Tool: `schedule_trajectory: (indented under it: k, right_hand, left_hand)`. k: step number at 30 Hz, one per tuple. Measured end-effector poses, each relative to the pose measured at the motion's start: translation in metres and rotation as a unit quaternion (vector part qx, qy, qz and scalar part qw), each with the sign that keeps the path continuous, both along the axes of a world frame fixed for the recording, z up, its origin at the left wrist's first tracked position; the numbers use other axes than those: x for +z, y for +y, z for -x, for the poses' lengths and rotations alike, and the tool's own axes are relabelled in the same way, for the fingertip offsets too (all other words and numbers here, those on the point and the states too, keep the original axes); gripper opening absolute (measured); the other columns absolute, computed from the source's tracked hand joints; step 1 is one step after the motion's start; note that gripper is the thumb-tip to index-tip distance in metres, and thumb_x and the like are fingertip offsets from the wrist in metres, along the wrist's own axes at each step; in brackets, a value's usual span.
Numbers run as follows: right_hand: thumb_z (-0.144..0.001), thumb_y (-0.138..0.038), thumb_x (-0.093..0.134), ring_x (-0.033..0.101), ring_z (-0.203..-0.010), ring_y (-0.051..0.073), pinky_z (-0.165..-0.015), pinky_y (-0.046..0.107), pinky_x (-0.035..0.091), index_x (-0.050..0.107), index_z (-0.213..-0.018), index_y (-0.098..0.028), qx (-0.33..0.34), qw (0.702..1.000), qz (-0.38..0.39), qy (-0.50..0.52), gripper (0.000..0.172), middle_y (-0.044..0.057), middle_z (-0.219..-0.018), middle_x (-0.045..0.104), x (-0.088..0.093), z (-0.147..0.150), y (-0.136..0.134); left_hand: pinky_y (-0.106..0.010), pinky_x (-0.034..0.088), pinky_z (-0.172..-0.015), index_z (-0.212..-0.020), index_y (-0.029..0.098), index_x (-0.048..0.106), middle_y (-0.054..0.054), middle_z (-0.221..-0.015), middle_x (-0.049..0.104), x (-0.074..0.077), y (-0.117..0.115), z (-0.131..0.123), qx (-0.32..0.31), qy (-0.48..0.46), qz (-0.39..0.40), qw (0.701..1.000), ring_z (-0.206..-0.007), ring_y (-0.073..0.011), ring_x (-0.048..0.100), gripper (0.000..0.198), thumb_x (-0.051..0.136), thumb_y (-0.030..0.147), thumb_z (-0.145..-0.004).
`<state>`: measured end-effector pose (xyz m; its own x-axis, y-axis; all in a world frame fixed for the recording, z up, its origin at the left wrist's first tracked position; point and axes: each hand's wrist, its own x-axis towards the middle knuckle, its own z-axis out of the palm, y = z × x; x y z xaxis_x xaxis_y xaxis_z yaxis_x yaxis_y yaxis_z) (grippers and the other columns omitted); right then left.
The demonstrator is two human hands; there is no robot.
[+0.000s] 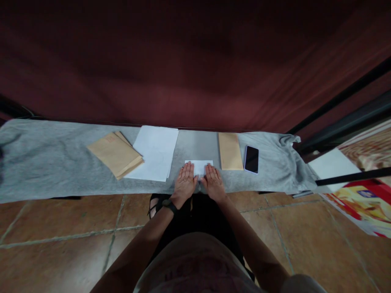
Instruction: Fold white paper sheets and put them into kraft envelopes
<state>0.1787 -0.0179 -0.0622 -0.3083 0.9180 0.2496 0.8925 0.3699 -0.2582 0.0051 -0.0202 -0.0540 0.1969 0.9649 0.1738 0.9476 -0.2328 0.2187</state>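
Along a narrow counter [195, 142] draped in grey cloth, white paper sheets [155, 152] lie left of centre, partly covered by overlapping brown envelopes [114, 154]. Right of centre lies a single brown envelope [230, 151]. Between them, near the front edge, the left hand [185, 182] and right hand [214, 183] rest flat, fingers straight, gripping nothing, on opposite sides of a small white paper rectangle [200, 166]. Just beside the single envelope sits a dark-screened smartphone [251, 159].

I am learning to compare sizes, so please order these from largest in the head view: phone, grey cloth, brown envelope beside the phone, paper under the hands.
1. Grey cloth
2. Brown envelope
Unsure: phone and white paper; the hands partly cover the paper.
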Motion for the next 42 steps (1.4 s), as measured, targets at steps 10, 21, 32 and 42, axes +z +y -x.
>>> schedule_trajectory:
  k: [10,21,32,42]
  right_hand:
    - [-0.105,-0.039,0.039,0.037,-0.147,0.028,-0.122,0.050,0.027,0.036,-0.155,-0.011,-0.013,1.000,-0.014,0.012,0.057,0.016,-0.157,0.042,-0.002,-0.026,-0.019]
    - [-0.102,-0.025,0.039,0.047,-0.139,0.025,-0.119,0.049,0.033,0.051,-0.145,-0.014,0.050,0.998,-0.005,0.042,0.045,0.013,-0.144,0.059,-0.005,-0.042,-0.035]
    - [-0.102,-0.023,0.038,0.046,-0.141,0.023,-0.120,0.047,0.031,0.051,-0.145,-0.014,0.035,0.998,-0.020,0.057,0.046,0.011,-0.147,0.056,-0.001,-0.039,-0.034]
    - [-0.103,-0.019,0.040,0.049,-0.139,0.023,-0.120,0.048,0.032,0.050,-0.146,-0.014,0.035,0.995,-0.065,0.074,0.045,0.012,-0.145,0.058,-0.009,-0.038,-0.034]
  left_hand:
    - [-0.048,0.023,-0.125,-0.154,0.003,0.033,-0.019,-0.161,0.033,0.014,0.010,-0.006,0.004,0.000,-0.007,1.000,-0.153,-0.0278,0.025,0.060,0.030,0.035,-0.104]
    - [-0.043,0.024,-0.125,-0.154,0.017,0.038,-0.010,-0.162,0.037,0.007,0.040,-0.054,-0.211,0.006,0.021,0.977,-0.152,-0.0199,0.029,0.057,0.032,0.044,-0.104]
    - [-0.044,0.022,-0.126,-0.156,0.011,0.033,-0.012,-0.162,0.034,0.005,0.057,-0.042,-0.155,0.014,0.007,0.988,-0.153,-0.0225,0.025,0.063,0.031,0.045,-0.103]
    - [-0.047,0.022,-0.125,-0.156,0.006,0.030,-0.017,-0.163,0.031,0.001,0.033,0.005,-0.048,0.032,0.012,0.998,-0.153,-0.0263,0.024,0.067,0.028,0.047,-0.103]
